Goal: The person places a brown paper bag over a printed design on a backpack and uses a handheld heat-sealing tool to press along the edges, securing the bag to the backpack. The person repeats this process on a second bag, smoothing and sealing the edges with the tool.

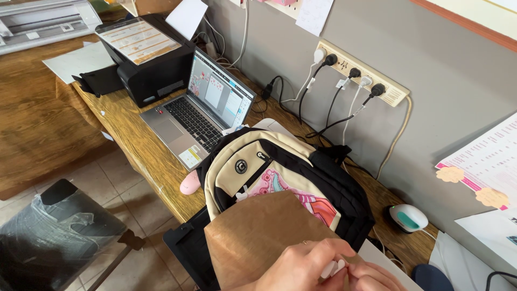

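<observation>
At the bottom edge of the view our two hands meet over a sheet of brown paper (258, 234) that lies across the lower front of a cream and black backpack (280, 172). Our left hand (301, 267) and right hand (371, 277) are pressed close together, and between their fingertips sits a small white piece (333, 268), too small and too covered for us to say what it is. Both grips are closed on it, fingers pinched together, with the left hand also resting on the brown paper.

We judge that we are in the middle of working that small white piece, perhaps peeling or separating it, just above the paper. That kind of work calls for a fine, steady pinch from both hands and for the paper to lie flat over the bag's pink printed panel (301, 196).

The backpack stands on the wooden counter (134, 137), touching the near corner of an open laptop (202, 110), whose screen is lit. A black printer (145, 59) sits beyond the laptop, and a small pink mouse-like thing (189, 183) lies at the counter's edge beside the bag. A power strip with several plugs (358, 73) runs along the grey wall, and a small white and green device (407, 217) rests to the right of the bag.
</observation>
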